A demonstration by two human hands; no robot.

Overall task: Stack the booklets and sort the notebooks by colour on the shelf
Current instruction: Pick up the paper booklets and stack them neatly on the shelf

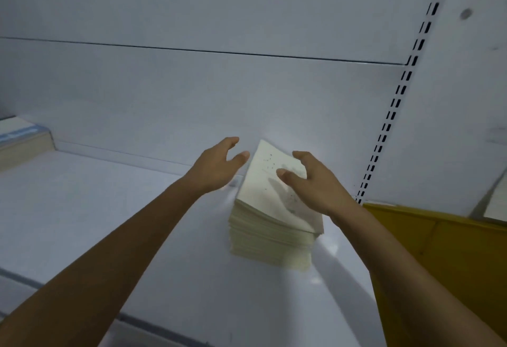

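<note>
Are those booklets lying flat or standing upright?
Lying flat: the booklets sit stacked on the white shelf, top cover facing up.

Shop: slotted upright (399,94), white shelf (90,209)

Two bare arms come in from the near edge. The left forearm (115,239) is uncovered along all its visible length, from the near left corner to the wrist. It is smooth and slender, and looks broader close to the camera. The right forearm (406,272) is just as bare from the near right edge to its wrist. The left hand (216,166) and the right hand (315,182) are bare too, with slim fingers and rounded tips, their outlines softened by blur. The far hands are lit brighter than the near arms, which lie in dimmer light.
</note>
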